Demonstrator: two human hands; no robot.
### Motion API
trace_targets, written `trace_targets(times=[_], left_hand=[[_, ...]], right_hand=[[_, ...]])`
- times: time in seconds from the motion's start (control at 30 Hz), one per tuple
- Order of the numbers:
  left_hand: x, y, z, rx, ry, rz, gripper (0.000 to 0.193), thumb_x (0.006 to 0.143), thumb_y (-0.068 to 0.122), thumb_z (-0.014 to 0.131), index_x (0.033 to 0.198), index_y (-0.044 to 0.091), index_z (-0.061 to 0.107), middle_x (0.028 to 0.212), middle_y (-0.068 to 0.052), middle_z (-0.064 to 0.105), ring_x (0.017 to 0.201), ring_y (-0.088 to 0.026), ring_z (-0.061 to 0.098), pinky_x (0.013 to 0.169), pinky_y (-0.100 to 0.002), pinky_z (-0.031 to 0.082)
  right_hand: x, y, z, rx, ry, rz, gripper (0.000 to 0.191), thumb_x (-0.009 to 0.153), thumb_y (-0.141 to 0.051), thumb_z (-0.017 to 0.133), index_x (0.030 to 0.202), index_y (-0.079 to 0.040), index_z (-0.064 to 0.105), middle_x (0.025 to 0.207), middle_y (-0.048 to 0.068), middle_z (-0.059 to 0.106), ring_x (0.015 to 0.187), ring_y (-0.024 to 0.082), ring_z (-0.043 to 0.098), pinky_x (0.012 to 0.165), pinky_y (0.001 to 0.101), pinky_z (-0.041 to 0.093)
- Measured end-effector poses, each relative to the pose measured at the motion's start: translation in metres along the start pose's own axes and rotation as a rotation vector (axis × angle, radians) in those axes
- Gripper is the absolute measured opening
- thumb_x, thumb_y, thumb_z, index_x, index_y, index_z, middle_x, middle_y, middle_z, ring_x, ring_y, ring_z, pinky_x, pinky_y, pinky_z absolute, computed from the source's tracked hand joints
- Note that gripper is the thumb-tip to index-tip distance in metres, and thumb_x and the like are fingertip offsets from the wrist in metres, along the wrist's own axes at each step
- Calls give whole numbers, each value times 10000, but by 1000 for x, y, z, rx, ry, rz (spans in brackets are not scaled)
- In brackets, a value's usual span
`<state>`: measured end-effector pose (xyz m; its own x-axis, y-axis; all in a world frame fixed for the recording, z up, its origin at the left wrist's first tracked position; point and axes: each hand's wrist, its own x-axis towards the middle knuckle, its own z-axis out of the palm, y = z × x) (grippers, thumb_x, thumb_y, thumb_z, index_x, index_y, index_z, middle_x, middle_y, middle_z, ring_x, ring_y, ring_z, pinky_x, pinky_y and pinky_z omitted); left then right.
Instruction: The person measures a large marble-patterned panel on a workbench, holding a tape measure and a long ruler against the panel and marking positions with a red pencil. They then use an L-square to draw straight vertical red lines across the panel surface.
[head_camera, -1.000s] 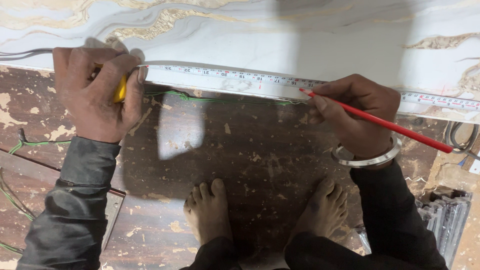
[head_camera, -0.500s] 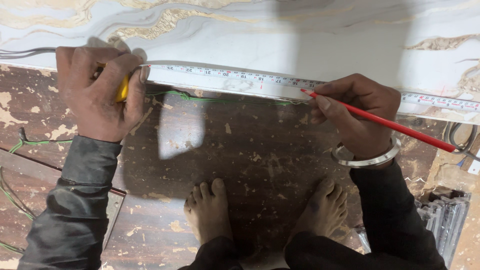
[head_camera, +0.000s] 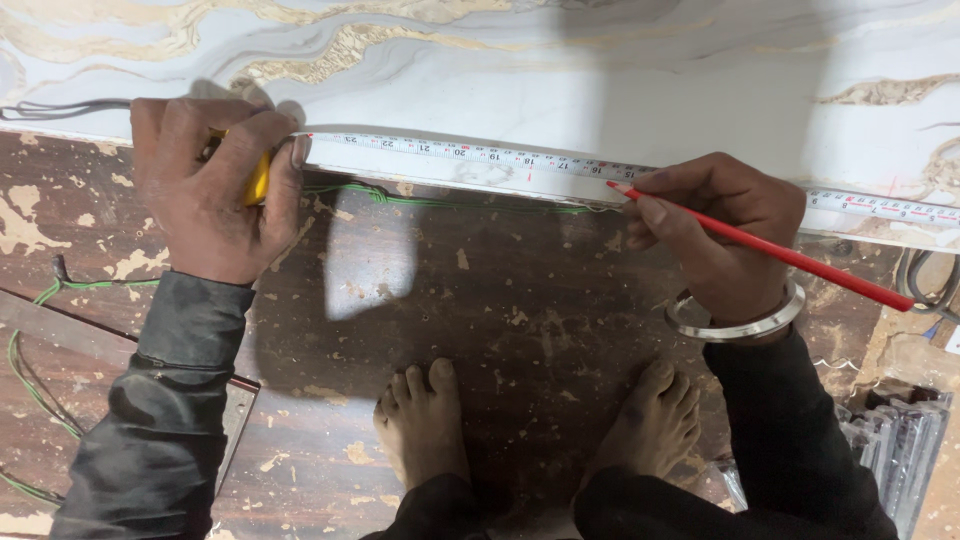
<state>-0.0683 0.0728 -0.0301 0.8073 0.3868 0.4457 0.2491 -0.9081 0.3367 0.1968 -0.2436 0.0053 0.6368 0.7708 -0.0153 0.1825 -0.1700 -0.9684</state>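
My left hand (head_camera: 212, 190) grips a yellow tape measure case (head_camera: 258, 178) at the near edge of a white marble slab (head_camera: 620, 70) with golden veins. Its white tape blade (head_camera: 480, 153) runs rightward along the slab's edge, past my right hand. My right hand (head_camera: 715, 235) holds a red pencil (head_camera: 780, 255), the tip touching the slab at the tape's edge. A small red mark shows on the slab just left of the tip. A silver bangle (head_camera: 735, 318) circles my right wrist.
I squat on a dark, paint-flecked wooden board (head_camera: 520, 300), my bare feet (head_camera: 425, 420) on it. A green wire (head_camera: 440, 203) lies along the slab edge and loops at left. Metal strips (head_camera: 900, 440) lie at lower right. Grey cables (head_camera: 50, 108) lie at far left.
None of note: both hands hold nearly still; the pencil tip stays at the same spot on the tape.
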Motion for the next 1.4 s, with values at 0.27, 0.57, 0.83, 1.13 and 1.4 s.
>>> trace_targets(times=[0.27,0.57,0.83,1.13,1.4], left_hand=[[-2,-2,1,2,2,5,88,1098,164,735,1159,113,773,1113,-27,605,1011,-222,459,817,-340,427],[-3,-5,3,11,12,33,61,1112,163,735,1133,111,758,1147,-26,608,1036,-225,465,852,-352,424],[-1,-5,4,12,9,19,78,1081,174,741,1118,110,766,1121,-27,612,1013,-226,464,822,-348,420],[-5,-7,4,14,8,21,100,1082,185,720,1142,119,765,1144,-16,614,1034,-216,465,828,-337,419],[-5,-7,4,12,10,22,93,1116,174,749,1187,123,779,1115,-18,603,1029,-214,462,841,-336,428]], right_hand=[[0,-1,0,-22,-4,-10,101,1058,-24,680,1116,59,681,952,162,749,772,154,760,699,263,667],[-1,-1,0,-21,1,2,105,1053,-28,677,1114,58,679,955,163,748,773,155,762,731,283,668],[0,1,-1,39,37,-4,103,1063,-28,666,1110,63,680,874,171,736,746,176,757,664,286,668],[-2,-1,-1,140,92,56,117,1036,12,579,1092,75,659,892,188,721,739,206,747,658,331,671],[-5,5,-12,373,128,89,152,1038,-25,532,1046,97,623,865,200,705,703,230,717,624,348,629]])
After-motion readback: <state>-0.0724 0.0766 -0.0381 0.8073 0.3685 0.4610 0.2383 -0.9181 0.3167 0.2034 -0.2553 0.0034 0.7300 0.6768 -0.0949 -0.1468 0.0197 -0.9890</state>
